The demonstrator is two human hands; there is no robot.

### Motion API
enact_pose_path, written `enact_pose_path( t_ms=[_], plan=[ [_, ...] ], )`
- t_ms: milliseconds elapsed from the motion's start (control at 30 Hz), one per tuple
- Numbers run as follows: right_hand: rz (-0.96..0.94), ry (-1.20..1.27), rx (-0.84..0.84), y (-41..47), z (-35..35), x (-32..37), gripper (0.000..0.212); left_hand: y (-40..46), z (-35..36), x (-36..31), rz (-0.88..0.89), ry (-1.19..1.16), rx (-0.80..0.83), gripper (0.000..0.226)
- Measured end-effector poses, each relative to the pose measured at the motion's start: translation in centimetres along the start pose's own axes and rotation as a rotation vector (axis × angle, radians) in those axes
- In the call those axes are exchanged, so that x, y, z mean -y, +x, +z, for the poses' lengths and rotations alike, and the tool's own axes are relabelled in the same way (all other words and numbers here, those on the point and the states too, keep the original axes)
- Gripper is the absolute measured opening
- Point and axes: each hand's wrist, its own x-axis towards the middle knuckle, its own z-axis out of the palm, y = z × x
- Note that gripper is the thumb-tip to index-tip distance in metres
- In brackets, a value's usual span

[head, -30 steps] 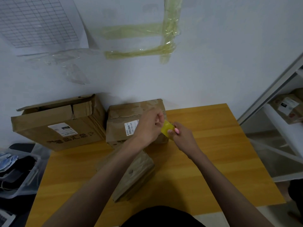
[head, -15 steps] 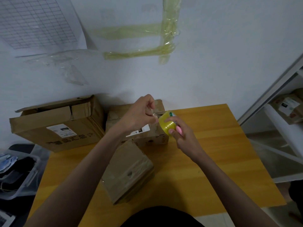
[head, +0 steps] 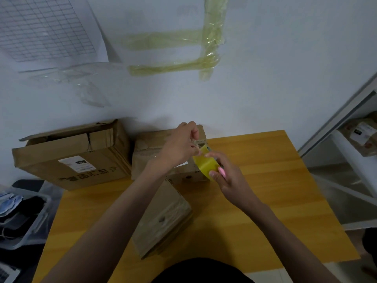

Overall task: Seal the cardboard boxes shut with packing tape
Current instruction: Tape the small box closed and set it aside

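— Where was the tape when you stopped?

— You had the yellow roll of packing tape (head: 205, 164) up in the air over the wooden table (head: 275, 190), just in front of the middle cardboard box (head: 151, 160). Your right hand (head: 228, 178) gripped it, fingers curled round the roll's outer face, with a pink thing (head: 222, 172) showing between those fingers; I could not tell what it was.

— And my left hand?

— Your left hand (head: 179, 146) sat right beside the roll at its upper edge, fingers bent and bunched, thumb and fingertips pinching at the tape's loose end. Whether you really had the end caught, I could not tell; the film was too thin to see there.

— Where were the boxes?

— Three on the table. The large box (head: 69, 160) stood at the far left against the wall, its top flaps ragged and partly raised, a white label on its front. The middle one stood just beside it, also against the wall, partly hidden by your left wrist. The small box (head: 163, 219) lay nearest you, tilted at an angle, under your left forearm.

— Anything else around?

— Strips of yellowish tape (head: 173, 68) stuck on the wall above, a gridded sheet (head: 40, 29) at upper left, a plastic bin (head: 22, 217) on the floor to your left, and a shelf (head: 346, 139) with another parcel (head: 363, 137) on your right.
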Motion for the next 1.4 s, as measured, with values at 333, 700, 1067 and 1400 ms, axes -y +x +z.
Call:
enact_pose_path(
  t_ms=[333, 700, 1067, 1400],
  plan=[
    [0.119, -0.040, 0.038, -1.8, -0.5, -1.6, 0.040, 1.5, 3.0, 1.7, -0.043, 0.106, 0.091, 0.045],
    [0.224, 0.071, 0.058, -3.8, -1.6, -2.4, 0.039, 0.2, 5.7, 3.2, -0.079, -0.372, 0.194, 0.011],
    [0.629, -0.295, 0.154, -6.7, -0.2, -10.6, 0.037, -2.6, 9.2, 6.1, -0.193, -0.015, 0.248, 0.020],
    [0.805, -0.437, 0.121, -10.2, 5.7, -18.4, 0.018, -7.5, 7.0, 8.3, -0.215, -0.038, -0.134, 0.015]
  ],
)
